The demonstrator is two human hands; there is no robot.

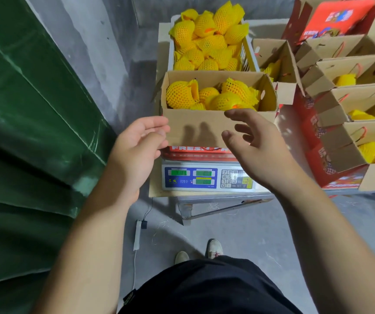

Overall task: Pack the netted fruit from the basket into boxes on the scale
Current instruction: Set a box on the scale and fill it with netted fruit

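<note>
Hands: our left hand [140,141] and right hand [253,141] hung wide, holding nothing.
Risk: we judged the box [207,125] overhung the scale [207,177] front edge; a nudge could tip it.

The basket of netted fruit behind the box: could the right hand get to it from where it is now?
Probably yes. The right hand is open and empty, at the near wall of the box on the scale. The basket is open-topped right behind; reaching over the box looks unobstructed.
</note>
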